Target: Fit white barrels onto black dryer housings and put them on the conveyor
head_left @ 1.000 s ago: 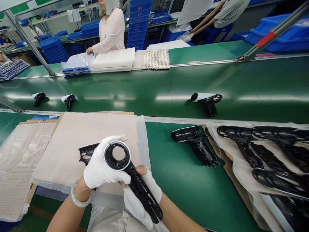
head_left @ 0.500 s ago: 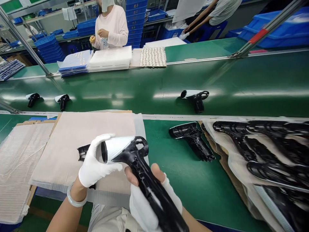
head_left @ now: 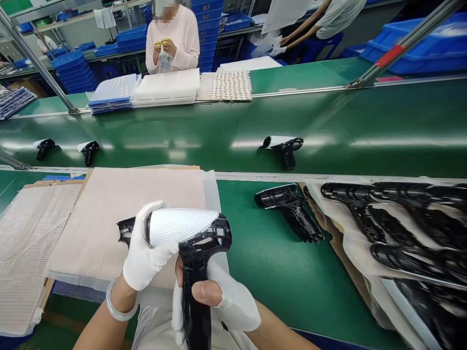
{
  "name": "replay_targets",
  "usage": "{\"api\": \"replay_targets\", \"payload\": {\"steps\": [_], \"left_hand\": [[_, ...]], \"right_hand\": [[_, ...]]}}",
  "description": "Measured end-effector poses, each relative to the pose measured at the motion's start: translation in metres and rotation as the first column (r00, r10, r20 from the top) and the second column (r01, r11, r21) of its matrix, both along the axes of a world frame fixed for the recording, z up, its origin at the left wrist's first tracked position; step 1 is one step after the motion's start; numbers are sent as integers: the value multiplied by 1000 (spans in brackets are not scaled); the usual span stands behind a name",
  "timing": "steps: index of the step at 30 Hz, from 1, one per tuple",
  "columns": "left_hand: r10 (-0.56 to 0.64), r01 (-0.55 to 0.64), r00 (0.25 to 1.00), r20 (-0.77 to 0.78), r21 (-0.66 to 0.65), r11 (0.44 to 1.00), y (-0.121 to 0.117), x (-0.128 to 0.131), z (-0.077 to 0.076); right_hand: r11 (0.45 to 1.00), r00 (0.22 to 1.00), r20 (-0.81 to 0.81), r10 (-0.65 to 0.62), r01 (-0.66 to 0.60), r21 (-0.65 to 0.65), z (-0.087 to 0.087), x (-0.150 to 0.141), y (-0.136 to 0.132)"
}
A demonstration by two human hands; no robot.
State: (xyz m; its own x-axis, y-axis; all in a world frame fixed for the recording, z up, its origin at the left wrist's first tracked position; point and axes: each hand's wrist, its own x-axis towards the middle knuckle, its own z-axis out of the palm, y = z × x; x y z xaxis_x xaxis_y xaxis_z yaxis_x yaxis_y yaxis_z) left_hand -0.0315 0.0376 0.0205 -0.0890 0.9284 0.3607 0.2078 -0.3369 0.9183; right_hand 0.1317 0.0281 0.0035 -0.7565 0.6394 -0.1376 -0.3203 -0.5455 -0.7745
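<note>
Between my hands is a hair dryer housing [head_left: 197,296] with a white ribbed barrel and a black handle. My left hand [head_left: 144,253], in a white glove, is closed around the barrel's left end. My right hand [head_left: 226,296], gloved with thumb and a fingertip bare, wraps the handle, which points down toward my lap. Behind my left hand, a black plastic shell part [head_left: 125,229] lies on the foam-covered pad [head_left: 109,194], partly hidden. To the right, a black half shell [head_left: 290,209] rests on the green bench [head_left: 262,272].
Several black shells [head_left: 401,253] lie on a lined tray at right. Beyond the bench edge, a green conveyor [head_left: 204,126] carries hair dryer housings [head_left: 286,148]. Foam sheets [head_left: 32,243] are stacked at left. Across the conveyor, a person [head_left: 173,39] handles something small.
The housing has turned in my hands: its handle now points straight down and the white barrel faces me more fully. Housings on the conveyor have shifted left.
</note>
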Motion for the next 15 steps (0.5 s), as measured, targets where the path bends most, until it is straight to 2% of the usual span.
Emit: {"api": "replay_targets", "payload": {"steps": [2, 6, 10, 15], "left_hand": [[18, -18, 1000, -15, 3, 1000, -2, 0, -2], [-14, 16, 998, 58, -24, 1000, -5, 3, -1], [23, -24, 1000, -14, -18, 1000, -7, 6, 7], [71, -72, 997, -29, -20, 997, -7, 6, 10]], "right_hand": [[998, 998, 67, 21, -25, 63, 0, 2, 2], [992, 985, 175, 1, -23, 122, 0, 8, 4], [983, 963, 263, 61, -104, 151, -3, 9, 7], [900, 900, 433, 56, -234, 369, -15, -2, 17]]}}
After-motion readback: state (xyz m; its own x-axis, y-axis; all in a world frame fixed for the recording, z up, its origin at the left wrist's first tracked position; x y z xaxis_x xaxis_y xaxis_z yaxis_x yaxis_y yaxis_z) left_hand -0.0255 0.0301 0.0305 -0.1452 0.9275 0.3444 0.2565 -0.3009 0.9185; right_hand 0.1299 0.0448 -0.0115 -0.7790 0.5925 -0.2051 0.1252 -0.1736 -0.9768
